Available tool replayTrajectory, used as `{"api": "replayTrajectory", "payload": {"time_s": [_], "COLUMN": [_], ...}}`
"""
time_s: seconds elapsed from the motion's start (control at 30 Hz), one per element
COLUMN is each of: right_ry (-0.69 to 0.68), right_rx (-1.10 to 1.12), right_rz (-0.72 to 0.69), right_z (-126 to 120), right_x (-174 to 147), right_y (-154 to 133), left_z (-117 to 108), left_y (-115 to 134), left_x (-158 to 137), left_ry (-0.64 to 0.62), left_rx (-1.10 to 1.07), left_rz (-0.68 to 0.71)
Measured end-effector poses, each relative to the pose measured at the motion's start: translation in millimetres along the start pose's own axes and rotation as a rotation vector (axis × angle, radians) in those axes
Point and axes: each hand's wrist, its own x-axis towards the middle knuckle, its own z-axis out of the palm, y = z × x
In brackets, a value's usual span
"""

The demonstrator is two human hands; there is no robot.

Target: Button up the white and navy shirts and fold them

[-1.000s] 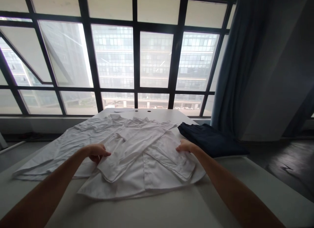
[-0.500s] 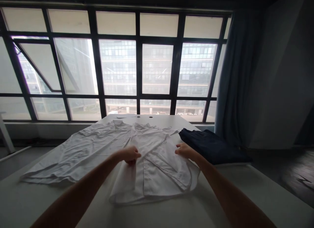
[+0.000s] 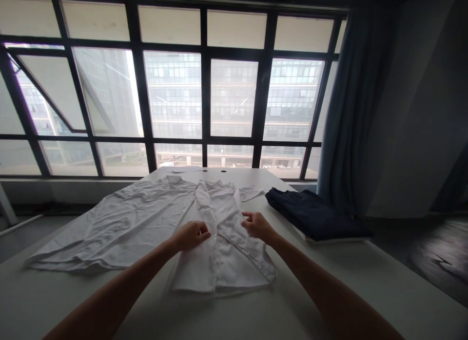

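White shirt (image 3: 237,269): I see it lying on the table (image 3: 310,301), between both hands, hem toward my camera.
Left hand (image 3: 189,235): curled on its left side; I can't tell whether it pinches cloth.
Right hand (image 3: 258,226): at its right edge, fingers bent; grip unclear to me.
Second shirt (image 3: 127,223): spread at left.
Navy cloth (image 3: 310,216): folded, at right.
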Motion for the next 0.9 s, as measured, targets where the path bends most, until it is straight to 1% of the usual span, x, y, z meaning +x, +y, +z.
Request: {"api": "replayTrajectory", "payload": {"time_s": [0.07, 0.13, 0.23, 0.33, 0.4, 0.5, 0.6, 0.73, 0.8, 0.9], "right_ry": [0.000, -0.041, -0.137, -0.159, -0.144, -0.144, -0.192, -0.263, -0.245, -0.184], "right_rx": [-0.060, -0.154, -0.265, -0.310, -0.336, -0.354, -0.364, -0.436, -0.528, -0.684], "right_rz": [-0.092, -0.177, -0.261, -0.308, -0.288, -0.229, -0.202, -0.201, -0.203, -0.247], "right_z": [19, 40, 67, 82, 84, 78, 72, 74, 77, 75], "right_x": [-4, -6, -10, -11, -8, -4, -4, -18, -27, -35], "right_y": [-6, -12, -20, -28, -32, -33, -30, -29, -32, -38], "left_z": [3, 8, 15, 19, 19, 19, 18, 16, 14, 13], "left_y": [-8, -14, -20, -22, -23, -22, -18, -14, -12, -8], "left_x": [-4, -7, -7, -8, -9, -11, -11, -12, -15, -21], "left_ry": [0.056, 0.079, 0.089, 0.090, 0.076, 0.048, 0.012, -0.037, -0.110, -0.285], "left_rx": [0.017, 0.008, -0.026, -0.048, -0.051, -0.035, 0.011, 0.065, 0.099, 0.150], "left_rz": [0.097, 0.141, 0.128, 0.140, 0.156, 0.167, 0.164, 0.134, 0.118, 0.107]}}
